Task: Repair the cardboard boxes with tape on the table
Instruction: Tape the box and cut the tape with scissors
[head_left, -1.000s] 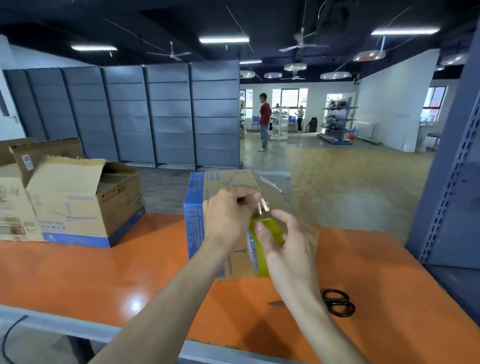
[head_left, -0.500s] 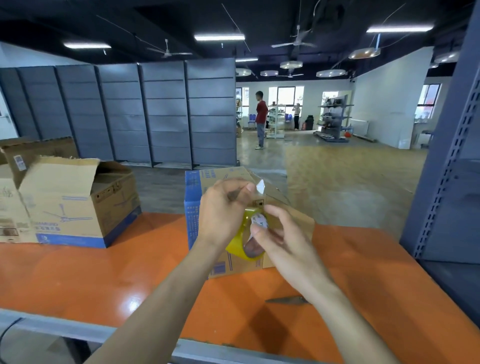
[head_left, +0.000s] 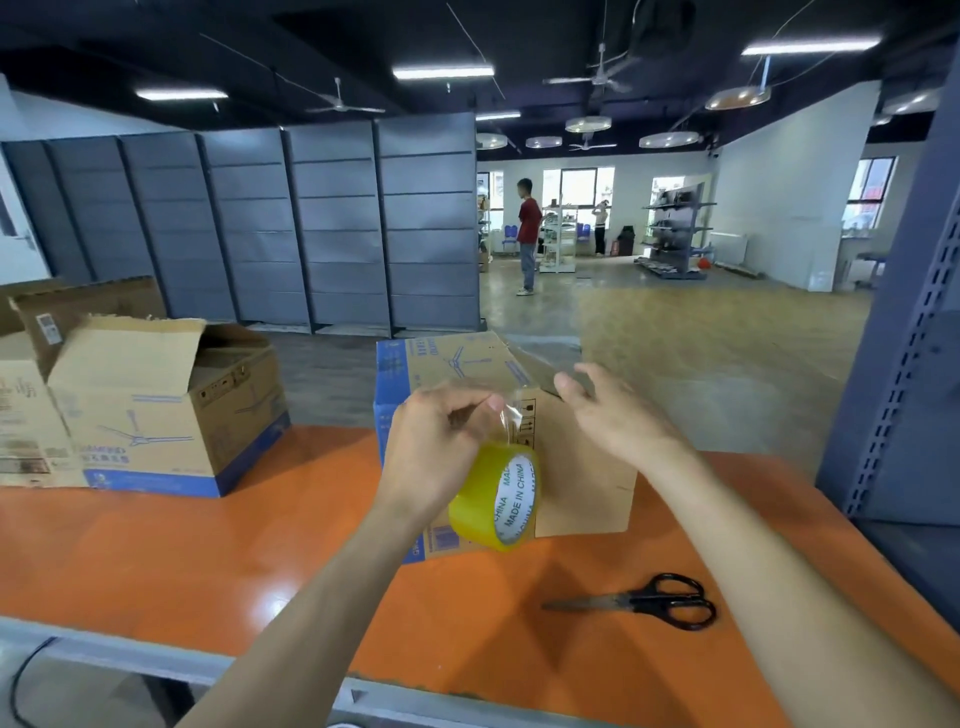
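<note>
A cardboard box (head_left: 582, 467) with blue print stands on the orange table (head_left: 208, 545), straight ahead of me. My left hand (head_left: 436, 447) pinches the free end of clear tape in front of the box, and the yellow tape roll (head_left: 496, 496) hangs from that strip just below my fingers. My right hand (head_left: 608, 410) hovers by the box's upper right edge with straight, spread fingers and holds nothing. A clear strip runs along the box's top right.
Black scissors (head_left: 654, 603) lie on the table to the right front. An open box (head_left: 156, 410) with raised flaps and another box (head_left: 26, 415) stand at the left. A grey rack upright (head_left: 904, 374) rises at the right. A person (head_left: 527, 236) stands far back.
My right hand has let go of the tape roll and moved up and right toward the box's edge. The roll now dangles from the strip in my left hand.
</note>
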